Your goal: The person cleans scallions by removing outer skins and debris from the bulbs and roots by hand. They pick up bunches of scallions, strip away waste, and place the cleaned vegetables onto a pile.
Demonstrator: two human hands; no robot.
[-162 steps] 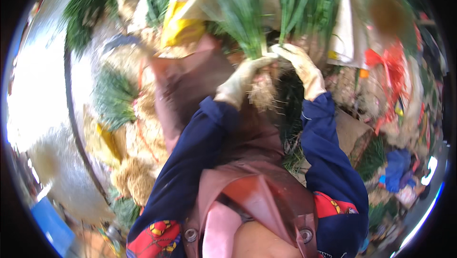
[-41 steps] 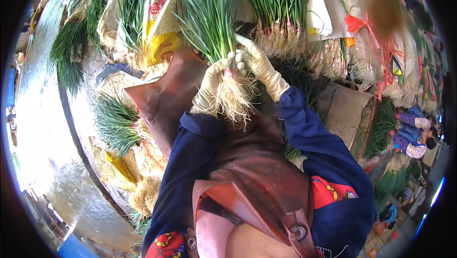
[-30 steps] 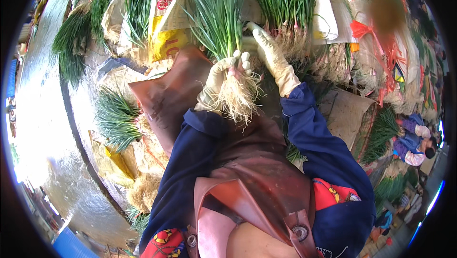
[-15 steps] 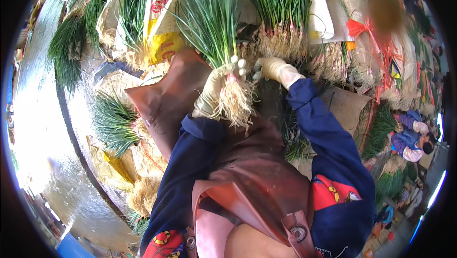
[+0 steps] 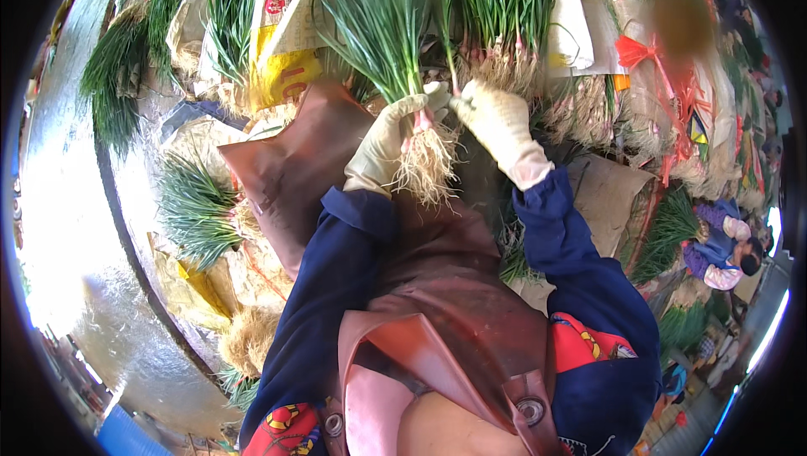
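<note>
My left hand (image 5: 380, 147), in a pale work glove, is closed around a bunch of green onions (image 5: 382, 44) just above its roots. The leaves fan up and away, and the tangled roots hang below the fist. Just to its right, my right hand (image 5: 500, 124), gloved alike, pinches the lower end of a single green onion stalk (image 5: 450, 57), whose leaves reach up beside the bunch. Beyond the right hand lies a larger pile of green onions (image 5: 504, 2), its pinkish bulbs and roots toward me. A brown apron (image 5: 437, 279) covers my lap under both hands.
Another green onion bundle (image 5: 197, 212) lies on sacking at left, by a wet, shiny floor (image 5: 92, 246). Printed sacks (image 5: 286, 65) stand ahead. Red plastic ties (image 5: 664, 78) hold bundles at far right, where another person (image 5: 727, 242) sits.
My right hand, near the pile with no stalk visible in it before, now pinches a single stalk. The left hand and its bunch have shifted slightly right.
</note>
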